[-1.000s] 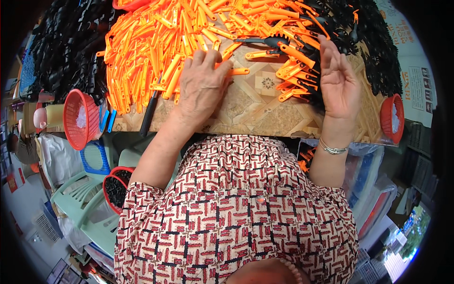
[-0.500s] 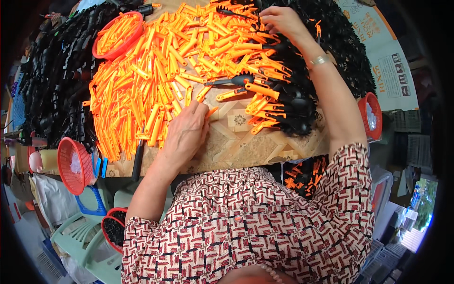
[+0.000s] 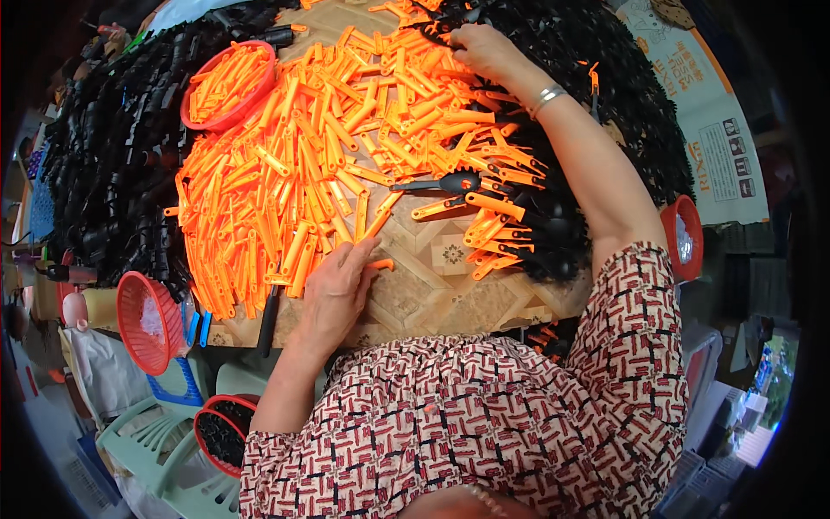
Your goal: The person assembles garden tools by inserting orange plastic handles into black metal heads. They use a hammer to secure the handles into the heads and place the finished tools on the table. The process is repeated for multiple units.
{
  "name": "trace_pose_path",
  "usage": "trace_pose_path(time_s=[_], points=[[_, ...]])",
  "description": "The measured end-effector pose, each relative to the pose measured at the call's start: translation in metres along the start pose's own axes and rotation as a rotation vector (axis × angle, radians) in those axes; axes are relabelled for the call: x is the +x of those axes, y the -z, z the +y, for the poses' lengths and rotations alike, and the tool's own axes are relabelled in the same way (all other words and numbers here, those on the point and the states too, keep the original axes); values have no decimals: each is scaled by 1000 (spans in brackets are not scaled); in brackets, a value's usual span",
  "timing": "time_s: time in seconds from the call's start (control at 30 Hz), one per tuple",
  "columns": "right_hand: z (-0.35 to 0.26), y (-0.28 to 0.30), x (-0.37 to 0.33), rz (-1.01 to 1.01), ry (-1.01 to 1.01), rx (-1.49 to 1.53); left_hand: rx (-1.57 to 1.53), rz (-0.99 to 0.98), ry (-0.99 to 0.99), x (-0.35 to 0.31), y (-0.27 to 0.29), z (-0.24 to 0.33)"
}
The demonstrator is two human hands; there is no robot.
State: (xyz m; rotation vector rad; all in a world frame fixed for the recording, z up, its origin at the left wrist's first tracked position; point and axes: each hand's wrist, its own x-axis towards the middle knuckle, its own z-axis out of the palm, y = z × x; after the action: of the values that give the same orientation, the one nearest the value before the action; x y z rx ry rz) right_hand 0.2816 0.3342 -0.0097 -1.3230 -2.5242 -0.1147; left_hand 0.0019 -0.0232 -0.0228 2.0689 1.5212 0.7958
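Near the front of the table, my left hand [image 3: 337,281] is closed around an orange handle [image 3: 380,264], of which only the tip shows beside the fingers. My right hand [image 3: 491,54] reaches to the far side, its fingers pinched at a black utensil head [image 3: 432,33]; the exact grip is partly hidden. Between the hands lies a broad heap of loose orange handles [image 3: 285,164]. A black slotted spoon head [image 3: 454,182] rests in the middle. Along the right, orange-handled black utensils [image 3: 497,212] are stacked side by side.
A red basket [image 3: 272,73] of orange handles stands at the far left. Black parts pile up on the left [image 3: 104,156] and right [image 3: 622,95]. A black-handled tool [image 3: 269,320] overhangs the front edge. Another red basket [image 3: 160,346] and a green chair [image 3: 143,437] are at lower left.
My left hand has drawn back toward the front edge with the orange handle. My right hand has shifted left to the black utensil head. The whole view has tipped slightly.
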Motion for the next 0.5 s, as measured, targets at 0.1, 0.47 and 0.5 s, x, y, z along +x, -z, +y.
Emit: trace_pose_path(time_s=[0.1, 0.47, 0.5], points=[[-31, 42, -31, -14, -143, 725, 122, -47, -45, 5, 2, 1], [-142, 85, -168, 50, -471, 2098, -489, 233, -24, 49, 6, 62], [-150, 82, -174, 77, -507, 2127, -468, 271, -90, 52, 6, 64]])
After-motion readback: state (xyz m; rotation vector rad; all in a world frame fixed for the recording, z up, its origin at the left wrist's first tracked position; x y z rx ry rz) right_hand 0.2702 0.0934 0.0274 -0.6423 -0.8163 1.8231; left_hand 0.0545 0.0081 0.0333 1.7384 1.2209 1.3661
